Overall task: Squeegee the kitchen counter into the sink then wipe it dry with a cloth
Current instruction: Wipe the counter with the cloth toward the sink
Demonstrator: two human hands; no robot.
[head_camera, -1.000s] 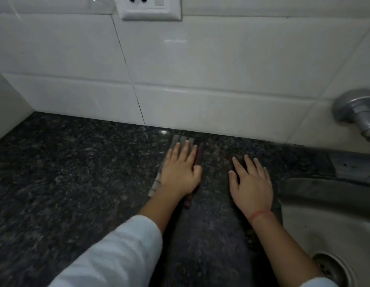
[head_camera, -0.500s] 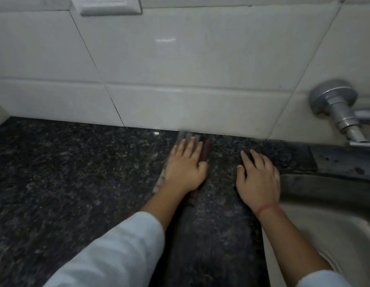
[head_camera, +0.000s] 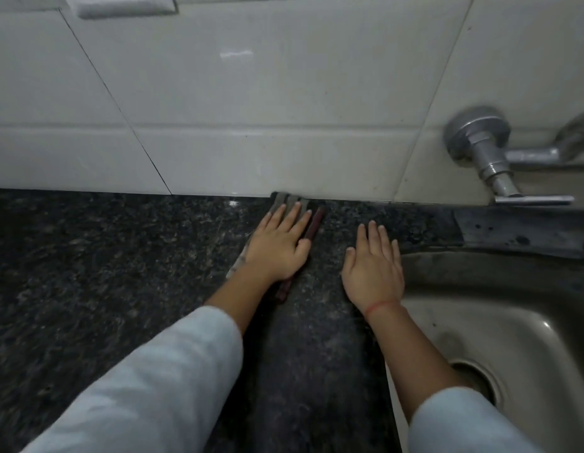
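Blk-speckled counter (head_camera: 104,273), grey/red striped cloth (head_camera: 285,199)

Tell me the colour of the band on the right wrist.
Red band, clearest in the head view.

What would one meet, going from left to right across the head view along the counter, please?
Bare dark counter → left hand flat on the cloth → right hand flat on the counter → steel sink. The tap is left out because it overlaps the sink's span.
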